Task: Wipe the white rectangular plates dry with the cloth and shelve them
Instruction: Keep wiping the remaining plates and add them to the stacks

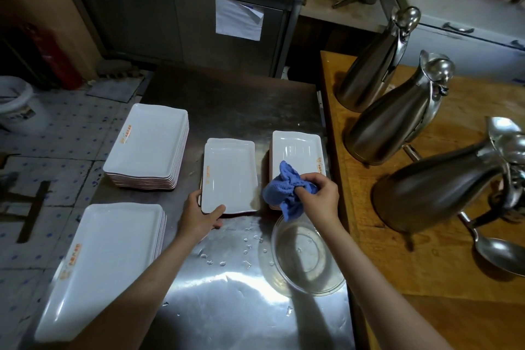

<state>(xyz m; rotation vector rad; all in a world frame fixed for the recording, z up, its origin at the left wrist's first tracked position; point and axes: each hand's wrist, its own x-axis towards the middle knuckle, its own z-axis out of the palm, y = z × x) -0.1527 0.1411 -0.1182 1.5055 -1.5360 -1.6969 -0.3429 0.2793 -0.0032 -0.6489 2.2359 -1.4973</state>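
So the person's at the stainless steel worktop (235, 111) with four lots of white rectangular plates spread out. Left hand (199, 214) has its thumb over the near rim of the middle stack of white rectangular plates (230, 176), with the other fingers seemingly tucked under the near edge. Looks to me like that's to steady it or tip the top plate up for wiping. Right hand (319, 197) has its fingers bunched tight round a crumpled blue terry cloth (284, 190), held just above the near end of the right-hand stack of white plates (297, 150), right beside the middle one. I'd guess it's poised to swing over onto the plate the left hand has.

The plates themselves are glossy, shallow, raised rim, with a small orange logo printed along one edge. The tall stack at the back left (149, 148) and the big stack at the near left corner (105, 264) sit well apart from the hands. My guess is they've been sorted into done and not done, but can't tell which is which.

Water drops (247, 250) are scattered on the steel in front, next to a clear round glass dish (304, 258). Can't see any shelf from here.
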